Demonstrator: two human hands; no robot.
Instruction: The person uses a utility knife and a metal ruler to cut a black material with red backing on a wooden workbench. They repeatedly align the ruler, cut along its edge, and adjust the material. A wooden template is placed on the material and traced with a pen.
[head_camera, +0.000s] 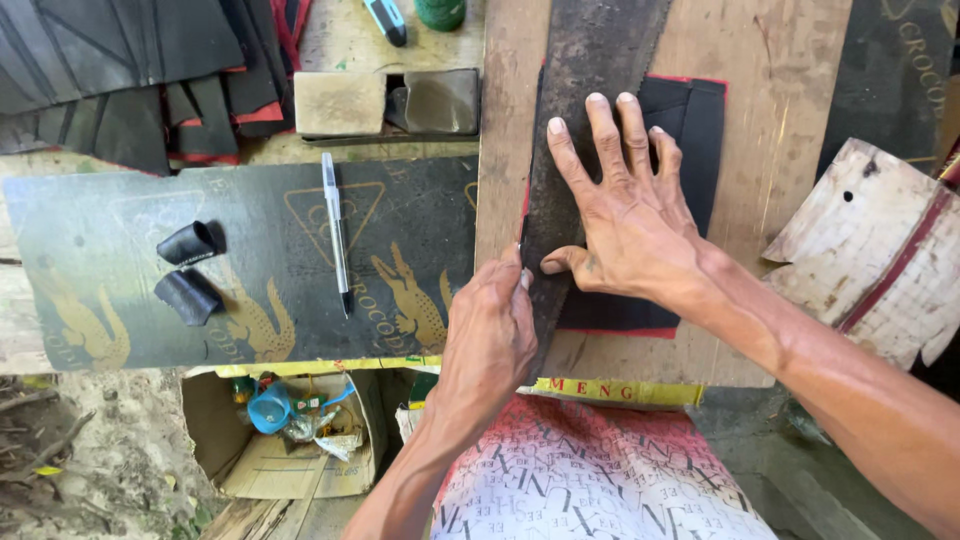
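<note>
Right hand (622, 215) laid flat, fingers spread wide, palm down on a dark, worn metal straightedge (585, 90) and on the black rubber sheet (700, 130) under it. Straightedge set lengthwise along the wooden board (770, 110), running from the top edge of the view down toward the thumb; rubber sheet lying on the board, red-edged, showing to the right of and below the spread fingers.

Left hand (490, 325) closed in a fist-like grip just beside the left edge of the straightedge, fingertips pressed together around something small and thin; tool itself too hidden to identify. Knuckles nearly touching the right thumb.

Left of the board, on the bench: a dark printed mat (250, 260) bearing yellow reptile figures. On the mat: a ballpoint pen (336, 230) lying almost upright in the view, plus two short rolled black rubber pieces (188, 270), one above the other, near the mat's left part. Beyond the mat: two flat rectangular blocks (385, 100) side by side, and a stack of black rubber offcuts (120, 70) with red edges at upper left.

Below the bench edge: an open cardboard box (290, 440) holding mixed scraps. Patterned red-and-white cloth (590, 470) seen at bottom centre. Worn white board (880, 250) at far right.
</note>
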